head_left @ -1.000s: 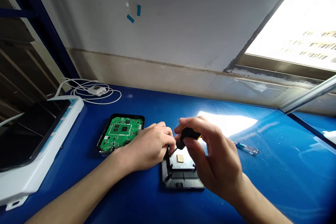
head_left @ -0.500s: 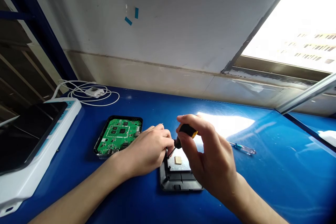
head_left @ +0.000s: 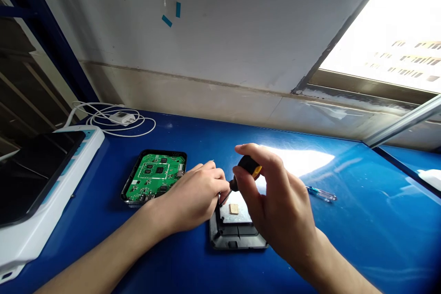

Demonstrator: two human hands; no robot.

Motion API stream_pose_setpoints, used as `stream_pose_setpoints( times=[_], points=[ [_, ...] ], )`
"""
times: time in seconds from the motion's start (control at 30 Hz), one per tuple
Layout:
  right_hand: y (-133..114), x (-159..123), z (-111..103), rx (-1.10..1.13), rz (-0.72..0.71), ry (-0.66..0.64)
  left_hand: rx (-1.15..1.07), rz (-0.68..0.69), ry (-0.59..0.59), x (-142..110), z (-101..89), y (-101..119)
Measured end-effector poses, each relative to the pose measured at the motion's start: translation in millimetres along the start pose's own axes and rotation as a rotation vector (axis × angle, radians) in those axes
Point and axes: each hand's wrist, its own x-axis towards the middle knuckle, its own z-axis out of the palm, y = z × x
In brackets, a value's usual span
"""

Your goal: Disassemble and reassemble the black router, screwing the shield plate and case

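Note:
My right hand (head_left: 280, 193) is closed round the black and yellow handle of a screwdriver (head_left: 248, 165), the index finger lying over its top. The thin shaft slants down to the left edge of a metal plate (head_left: 241, 217) that sits in a black plastic casing half (head_left: 237, 242). A small tan square pad (head_left: 234, 209) is on the plate. Beside the shaft, my left hand (head_left: 203, 193) has its fingers bent and pressed together at the casing's left edge; what they pinch is hidden. Left of that hand lies the other casing half with a green circuit board (head_left: 143, 174).
A clear-handled screwdriver (head_left: 322, 194) lies to the right on the blue table (head_left: 179, 262). At the left stands a white device with a black screen (head_left: 37, 170); behind it are a coiled white cable (head_left: 144, 134) and charger (head_left: 122, 118). A wall borders the back.
The screwdriver handle and my right hand have shifted slightly up and to the right. My left hand stays at the casing's edge. The view has tilted a little.

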Motion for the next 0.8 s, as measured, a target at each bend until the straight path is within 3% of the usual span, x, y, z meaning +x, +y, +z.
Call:
stream_pose_setpoints(
  times=[0.17,0.4,0.63,0.8],
  points=[
    [-3.5,1.4,-1.2,-0.06,-0.027,0.021,-0.012,-0.013,-0.003,0.7,-0.8,1.2],
    [1.4,-2.7,-1.3,0.282,-0.121,-0.064,-0.012,-0.035,-0.016,-0.2,-3.6,5.6],
    [1.3,-0.8,0.3,0.008,0.039,-0.013,-0.004,0.018,-0.002,1.0,2.2,-0.2],
    [0.3,0.0,0.5,-0.055,0.038,0.003,-0.018,0.018,0.001,0.6,3.4,-1.0]
  ],
)
